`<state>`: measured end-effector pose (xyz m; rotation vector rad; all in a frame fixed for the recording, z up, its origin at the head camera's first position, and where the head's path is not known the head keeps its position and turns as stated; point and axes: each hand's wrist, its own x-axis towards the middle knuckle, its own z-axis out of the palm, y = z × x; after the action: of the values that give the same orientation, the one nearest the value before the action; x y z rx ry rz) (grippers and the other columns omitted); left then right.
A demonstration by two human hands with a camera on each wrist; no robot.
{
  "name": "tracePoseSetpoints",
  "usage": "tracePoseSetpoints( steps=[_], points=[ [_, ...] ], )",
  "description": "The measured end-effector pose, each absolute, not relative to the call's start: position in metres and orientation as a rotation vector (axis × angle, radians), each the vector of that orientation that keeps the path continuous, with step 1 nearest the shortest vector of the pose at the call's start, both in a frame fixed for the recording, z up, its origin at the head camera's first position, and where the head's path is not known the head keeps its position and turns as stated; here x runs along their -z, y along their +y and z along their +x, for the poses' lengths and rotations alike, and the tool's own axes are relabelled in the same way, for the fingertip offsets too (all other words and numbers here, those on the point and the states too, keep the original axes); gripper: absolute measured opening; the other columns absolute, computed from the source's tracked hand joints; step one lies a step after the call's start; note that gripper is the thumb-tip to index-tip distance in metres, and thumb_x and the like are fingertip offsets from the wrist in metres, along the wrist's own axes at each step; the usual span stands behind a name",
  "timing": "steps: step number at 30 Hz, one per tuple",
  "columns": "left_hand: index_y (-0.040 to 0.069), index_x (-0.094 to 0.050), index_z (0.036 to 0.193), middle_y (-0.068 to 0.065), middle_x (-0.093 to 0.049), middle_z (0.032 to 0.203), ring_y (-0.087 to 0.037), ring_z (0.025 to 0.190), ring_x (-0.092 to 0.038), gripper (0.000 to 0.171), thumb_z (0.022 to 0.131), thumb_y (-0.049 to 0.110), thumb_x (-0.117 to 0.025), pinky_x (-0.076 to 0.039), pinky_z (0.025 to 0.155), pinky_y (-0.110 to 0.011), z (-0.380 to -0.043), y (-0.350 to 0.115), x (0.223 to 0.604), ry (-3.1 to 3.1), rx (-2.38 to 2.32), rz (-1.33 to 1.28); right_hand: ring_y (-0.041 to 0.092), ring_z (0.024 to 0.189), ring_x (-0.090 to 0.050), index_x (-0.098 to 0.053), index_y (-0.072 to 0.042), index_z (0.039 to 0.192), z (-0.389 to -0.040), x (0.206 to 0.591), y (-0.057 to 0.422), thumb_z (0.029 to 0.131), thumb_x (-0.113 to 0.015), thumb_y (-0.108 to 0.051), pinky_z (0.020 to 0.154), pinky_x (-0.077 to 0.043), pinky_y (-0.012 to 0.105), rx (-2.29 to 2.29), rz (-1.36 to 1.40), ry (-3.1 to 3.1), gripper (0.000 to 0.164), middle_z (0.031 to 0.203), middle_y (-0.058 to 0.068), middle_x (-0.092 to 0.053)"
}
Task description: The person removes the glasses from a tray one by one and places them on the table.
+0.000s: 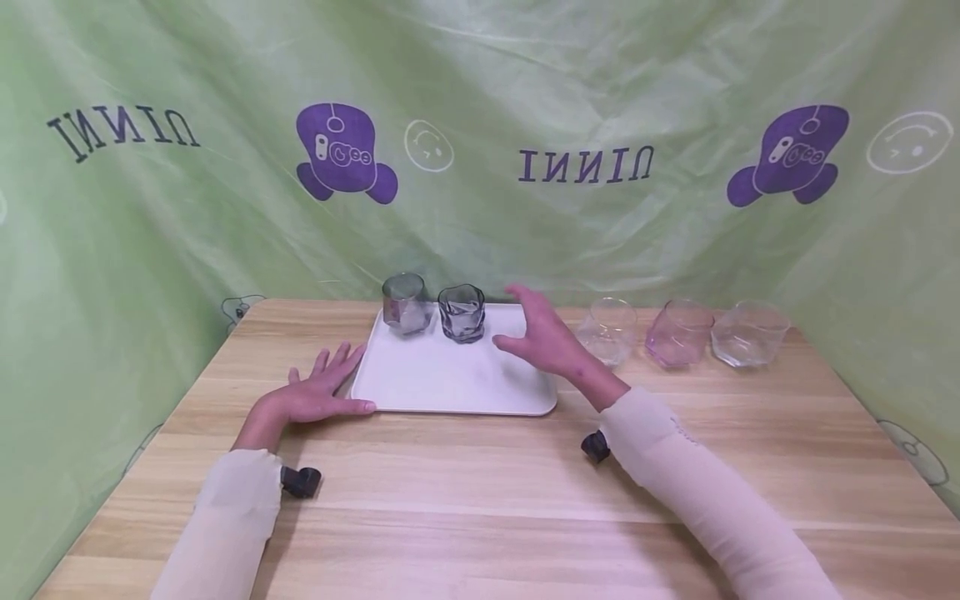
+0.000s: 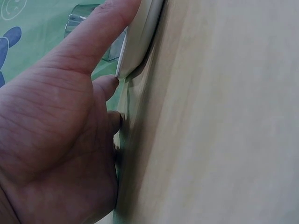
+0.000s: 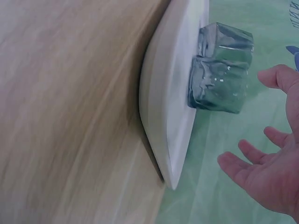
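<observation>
A white tray (image 1: 450,383) lies on the table, with two grey glasses on its back part: a smooth-sided glass (image 1: 406,305) at the back left corner and a dark rippled glass (image 1: 462,315) beside it. My left hand (image 1: 311,396) rests at the tray's left side, fingers spread and thumb at the front left corner. In the left wrist view, that thumb (image 2: 100,35) lies along the tray's rim. Above the tray's right side is my right hand (image 1: 547,333), thumb and fingers apart, holding nothing. The right wrist view shows its fingers (image 3: 236,168) apart from the rippled glass.
Right of the tray, a clear glass (image 1: 611,333), a pink-tinted glass (image 1: 678,335) and another clear glass (image 1: 748,335) stand in a row along the back of the wooden table (image 1: 465,508). A green printed curtain (image 1: 465,225) hangs right behind the table.
</observation>
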<state>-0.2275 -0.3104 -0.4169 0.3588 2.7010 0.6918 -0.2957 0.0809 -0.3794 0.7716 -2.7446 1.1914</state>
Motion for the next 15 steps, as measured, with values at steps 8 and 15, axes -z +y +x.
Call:
tracePoseSetpoints(
  steps=[8, 15],
  points=[
    [0.015, -0.002, 0.167, -0.025, 0.011, 0.169, -0.051, 0.15, 0.018, 0.111, 0.091, 0.065, -0.066, 0.017, 0.102, -0.081, -0.228, -0.31, 0.417, 2.699, -0.697, 0.357, 0.043, 0.138, -0.042, -0.035, -0.002, 0.155, -0.301, 0.386, 0.063, 0.09, -0.079, -0.018, 0.112, -0.039, 0.053, -1.333, 0.77, -2.727, 0.08, 0.155, 0.024, -0.039],
    [0.015, -0.002, 0.167, -0.025, 0.011, 0.168, -0.051, 0.15, 0.018, 0.111, 0.091, 0.065, -0.066, 0.017, 0.102, -0.081, -0.228, -0.31, 0.417, 2.698, -0.695, 0.359, 0.043, 0.134, -0.046, -0.032, 0.0, 0.157, -0.306, 0.391, 0.05, 0.09, -0.079, -0.015, 0.108, -0.043, 0.052, -1.445, 0.708, -2.721, 0.082, 0.154, 0.024, -0.04]
  ],
)
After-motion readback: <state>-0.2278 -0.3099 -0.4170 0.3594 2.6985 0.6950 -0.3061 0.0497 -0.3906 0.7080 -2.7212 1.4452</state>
